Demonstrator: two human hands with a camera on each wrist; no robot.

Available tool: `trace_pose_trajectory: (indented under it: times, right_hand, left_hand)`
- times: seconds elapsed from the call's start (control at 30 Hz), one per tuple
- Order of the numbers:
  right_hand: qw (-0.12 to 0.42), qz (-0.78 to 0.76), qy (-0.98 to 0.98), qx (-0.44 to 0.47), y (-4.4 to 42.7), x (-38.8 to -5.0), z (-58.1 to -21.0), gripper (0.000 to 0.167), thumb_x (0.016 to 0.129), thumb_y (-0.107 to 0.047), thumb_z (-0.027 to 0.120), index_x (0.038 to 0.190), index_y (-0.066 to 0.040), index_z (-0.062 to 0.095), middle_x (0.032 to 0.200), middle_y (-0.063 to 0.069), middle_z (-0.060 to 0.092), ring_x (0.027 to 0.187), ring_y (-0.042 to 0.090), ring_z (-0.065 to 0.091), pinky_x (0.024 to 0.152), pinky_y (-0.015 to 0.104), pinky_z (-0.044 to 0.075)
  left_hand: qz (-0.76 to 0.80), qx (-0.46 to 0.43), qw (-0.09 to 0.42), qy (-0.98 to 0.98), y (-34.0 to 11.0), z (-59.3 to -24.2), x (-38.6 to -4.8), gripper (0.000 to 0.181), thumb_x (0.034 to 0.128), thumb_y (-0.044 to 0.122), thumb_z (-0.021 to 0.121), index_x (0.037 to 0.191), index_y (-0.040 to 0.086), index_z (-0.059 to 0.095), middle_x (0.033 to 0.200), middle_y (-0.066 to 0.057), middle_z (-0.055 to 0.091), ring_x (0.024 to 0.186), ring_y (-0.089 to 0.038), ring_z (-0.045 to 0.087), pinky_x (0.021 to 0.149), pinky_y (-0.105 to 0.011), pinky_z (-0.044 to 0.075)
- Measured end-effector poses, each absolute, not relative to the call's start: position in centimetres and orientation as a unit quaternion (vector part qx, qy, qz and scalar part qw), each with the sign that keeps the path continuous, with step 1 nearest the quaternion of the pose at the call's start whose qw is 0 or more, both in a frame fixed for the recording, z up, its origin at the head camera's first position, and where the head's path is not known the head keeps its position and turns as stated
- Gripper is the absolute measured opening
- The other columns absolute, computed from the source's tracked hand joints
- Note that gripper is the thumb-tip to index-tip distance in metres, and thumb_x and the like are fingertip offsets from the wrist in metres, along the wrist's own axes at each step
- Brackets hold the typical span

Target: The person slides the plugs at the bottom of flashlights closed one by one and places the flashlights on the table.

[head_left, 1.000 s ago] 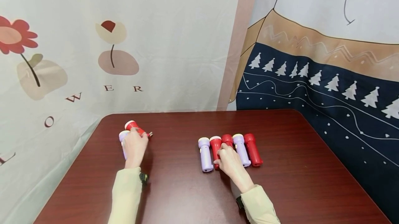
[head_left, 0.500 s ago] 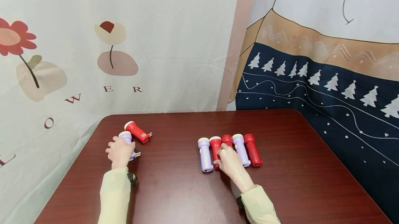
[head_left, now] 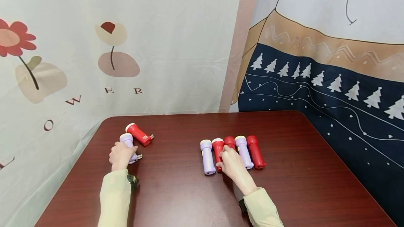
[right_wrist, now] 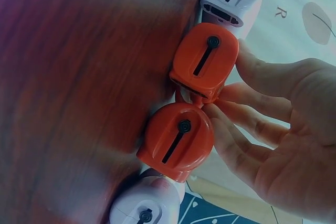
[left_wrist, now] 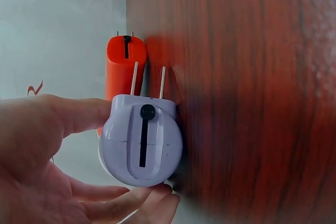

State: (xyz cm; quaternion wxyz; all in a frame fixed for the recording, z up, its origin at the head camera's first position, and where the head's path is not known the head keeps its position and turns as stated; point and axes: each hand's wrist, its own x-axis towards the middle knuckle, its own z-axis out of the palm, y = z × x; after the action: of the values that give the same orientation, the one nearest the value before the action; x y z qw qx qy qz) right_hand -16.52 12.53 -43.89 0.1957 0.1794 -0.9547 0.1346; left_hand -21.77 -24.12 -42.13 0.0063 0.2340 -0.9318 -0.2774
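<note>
Lilac plastic flashlight (head_left: 126, 138), two metal prongs (left_wrist: 163, 82) protruding, is at left on the reddish-brown table (head_left: 183, 192); left hand (head_left: 120, 154) grips it, thumb opposite fingers. Right hand (head_left: 233, 160) pinches a white-rimmed red plastic flashlight (head_left: 217, 145). Lilac end's black slider (left_wrist: 148, 112): left-wrist view only.

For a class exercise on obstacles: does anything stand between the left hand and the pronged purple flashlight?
Nothing visible does: the left hand grips the purple flashlight directly. The pronged red flashlight lies beyond it, toward the back of the table, not in between.
</note>
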Motion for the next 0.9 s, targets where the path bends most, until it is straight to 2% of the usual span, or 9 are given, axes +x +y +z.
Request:
trace_pose_trajectory:
  times: [0.3,0.9]
  right_hand:
    - [0.188,0.132,-0.957,0.176,12.48,-16.60,-43.90,0.030,0.065,-0.016,0.085,0.058,-0.009,0.057,0.072,0.004,0.049,0.060,0.021,0.053,0.054,0.031,0.047]
    - [0.193,0.129,-0.956,0.180,12.48,-16.59,-43.99,0.029,0.064,-0.017,0.085,0.059,-0.009,0.058,0.073,0.004,0.050,0.062,0.022,0.054,0.055,0.032,0.048]
  left_hand:
    - [-0.285,0.231,0.001,-0.930,-24.43,-42.22,-21.88,0.060,0.0855,0.030,0.058,0.113,-0.020,0.042,0.107,-0.040,0.052,0.100,-0.056,0.053,0.076,-0.058,0.048]
    - [-0.292,0.223,0.043,-0.929,-24.67,-43.04,-21.42,0.050,0.0825,0.028,0.059,0.102,-0.017,0.051,0.099,-0.039,0.057,0.094,-0.055,0.055,0.069,-0.055,0.046]
